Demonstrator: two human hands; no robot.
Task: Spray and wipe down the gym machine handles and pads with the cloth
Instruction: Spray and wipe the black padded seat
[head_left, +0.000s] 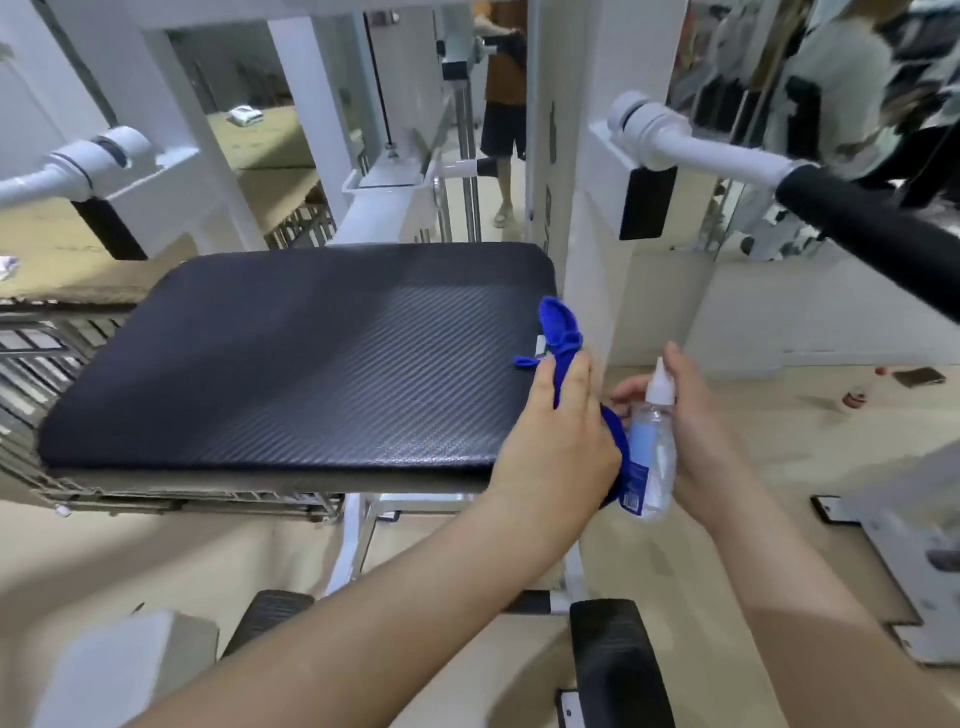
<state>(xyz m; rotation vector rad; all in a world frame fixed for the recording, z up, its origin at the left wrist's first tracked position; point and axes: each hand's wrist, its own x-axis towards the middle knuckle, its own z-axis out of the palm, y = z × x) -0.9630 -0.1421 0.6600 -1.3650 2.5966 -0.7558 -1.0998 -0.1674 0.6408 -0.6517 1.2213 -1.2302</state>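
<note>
The left hand (558, 436) reaches in from the lower left, forearm angled up and to the right, and lies back-up at the near right corner of the black pad (291, 364). It holds the blue cloth (558, 325). The cloth passes between the extended fingers, one bunched end lying on the pad's right edge beyond the fingertips and the other end coming out under the heel of the hand.

Just beside it, off the pad's right edge, the right hand (696, 431) comes in from the lower right with the wrist bent inward. It grips the spray bottle (652, 457): the fingers curl round the far side of the clear body and the thumb stands up beside the white nozzle (661, 387). The bottle tilts slightly, its nozzle uppermost and its labelled side touching the hanging end of the cloth.

The pad has a ribbed, woven-look surface and sits on the machine's white frame (597, 208). The right handle (872, 234), with a black grip on a white arm, juts out above the right hand and well apart from it. The left handle (31, 184) shows at the far left edge. A black footplate (615, 660) sits low between the forearms. Another person (504, 78) stands in the background beyond the frame.
</note>
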